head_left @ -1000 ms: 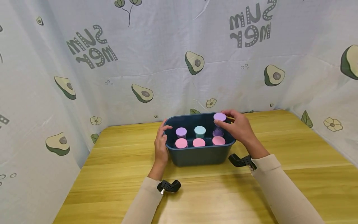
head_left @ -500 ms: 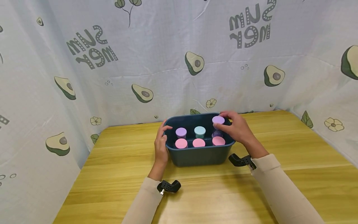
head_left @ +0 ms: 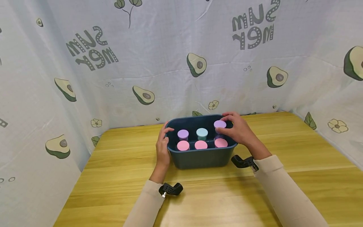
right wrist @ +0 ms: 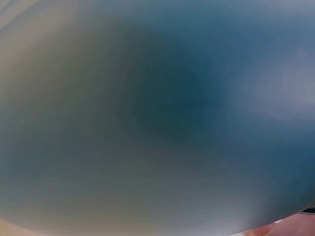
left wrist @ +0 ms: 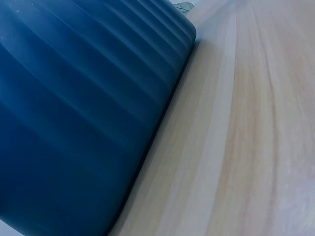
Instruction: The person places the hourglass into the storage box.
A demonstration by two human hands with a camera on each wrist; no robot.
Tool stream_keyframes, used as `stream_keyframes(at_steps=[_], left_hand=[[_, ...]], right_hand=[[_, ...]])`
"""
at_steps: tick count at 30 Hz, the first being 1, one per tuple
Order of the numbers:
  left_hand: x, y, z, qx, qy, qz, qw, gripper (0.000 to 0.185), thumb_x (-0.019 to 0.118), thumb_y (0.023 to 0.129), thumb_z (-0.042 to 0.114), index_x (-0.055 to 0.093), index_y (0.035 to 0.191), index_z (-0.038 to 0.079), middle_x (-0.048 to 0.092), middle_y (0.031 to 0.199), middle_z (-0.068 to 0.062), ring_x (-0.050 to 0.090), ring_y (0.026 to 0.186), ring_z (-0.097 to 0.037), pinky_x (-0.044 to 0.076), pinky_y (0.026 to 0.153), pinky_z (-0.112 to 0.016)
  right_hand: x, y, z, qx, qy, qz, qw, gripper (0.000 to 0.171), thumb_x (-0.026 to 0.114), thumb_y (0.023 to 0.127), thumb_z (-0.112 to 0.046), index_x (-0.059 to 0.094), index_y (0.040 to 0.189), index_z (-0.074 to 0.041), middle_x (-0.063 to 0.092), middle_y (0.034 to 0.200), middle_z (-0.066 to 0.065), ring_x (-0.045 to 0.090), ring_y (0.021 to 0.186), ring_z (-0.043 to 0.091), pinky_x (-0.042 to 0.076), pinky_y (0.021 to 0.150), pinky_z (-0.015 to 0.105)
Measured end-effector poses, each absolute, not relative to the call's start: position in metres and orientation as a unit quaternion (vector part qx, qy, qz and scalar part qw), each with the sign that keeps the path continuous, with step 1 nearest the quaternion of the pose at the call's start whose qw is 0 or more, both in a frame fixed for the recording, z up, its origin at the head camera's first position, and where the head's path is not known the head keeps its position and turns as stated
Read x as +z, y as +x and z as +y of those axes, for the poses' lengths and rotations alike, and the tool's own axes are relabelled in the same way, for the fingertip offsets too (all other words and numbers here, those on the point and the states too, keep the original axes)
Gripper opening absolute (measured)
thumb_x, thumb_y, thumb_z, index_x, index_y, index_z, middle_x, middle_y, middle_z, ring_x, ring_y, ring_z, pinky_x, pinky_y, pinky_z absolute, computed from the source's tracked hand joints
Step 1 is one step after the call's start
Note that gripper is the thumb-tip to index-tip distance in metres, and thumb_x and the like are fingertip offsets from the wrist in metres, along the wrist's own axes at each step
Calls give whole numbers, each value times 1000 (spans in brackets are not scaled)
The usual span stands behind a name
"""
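Observation:
In the head view, a dark blue plastic bin [head_left: 202, 159] stands on the table. My left hand [head_left: 163, 146] grips its left end, fingers over the rim. With thumb and fingers, my right hand [head_left: 239, 130] pinches a small lilac-lidded tub [head_left: 220, 124] inside the bin's right end. Dark purple shows beneath it [head_left: 218, 136]; I cannot tell whether that is the same tub or another. Also in the bin are a second lilac-lidded tub [head_left: 183, 134], a light-blue-lidded tub [head_left: 202, 133] and a front row of pink-lidded tubs [head_left: 201, 145].
The wooden table [head_left: 119, 170] reaches back to a white curtain [head_left: 170, 72] printed with avocados. In the left wrist view the bin's ribbed wall [left wrist: 88, 113] meets the tabletop [left wrist: 236, 137]. Blurred blue-grey bin wall [right wrist: 162, 108] fills most of the right wrist view.
My right hand has lowered the lilac-lidded tub deeper into the bin and shifted it slightly left. My left hand has stayed on the bin's left end.

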State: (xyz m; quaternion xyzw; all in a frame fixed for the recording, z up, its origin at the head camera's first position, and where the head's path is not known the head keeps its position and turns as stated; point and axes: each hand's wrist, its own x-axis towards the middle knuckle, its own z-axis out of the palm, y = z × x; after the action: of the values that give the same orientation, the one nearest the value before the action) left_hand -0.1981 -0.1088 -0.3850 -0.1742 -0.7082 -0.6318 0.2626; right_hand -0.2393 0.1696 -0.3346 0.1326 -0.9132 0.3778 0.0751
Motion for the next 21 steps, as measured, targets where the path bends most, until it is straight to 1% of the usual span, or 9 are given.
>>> stream_keyframes(at_steps=[11,21], left_hand=[[-380,-200,-112,-634,-179,-707,256,40,27,92,5,53,116,-13,34,149,-26,27,140,-40,15,113,-58],[-377,-202,-114,-640,-171,-707,247,40,28,91,6,53,117,-12,34,150,-25,27,141,-39,15,113,-60]], right_hand=[[-327,-244,167,347,131,-927,60,48,74,83,-23,61,118,8,36,144,24,35,130,45,36,102,61],[-325,-246,163,329,120,-935,49,48,75,82,-22,62,115,10,34,144,23,32,132,44,36,102,61]])
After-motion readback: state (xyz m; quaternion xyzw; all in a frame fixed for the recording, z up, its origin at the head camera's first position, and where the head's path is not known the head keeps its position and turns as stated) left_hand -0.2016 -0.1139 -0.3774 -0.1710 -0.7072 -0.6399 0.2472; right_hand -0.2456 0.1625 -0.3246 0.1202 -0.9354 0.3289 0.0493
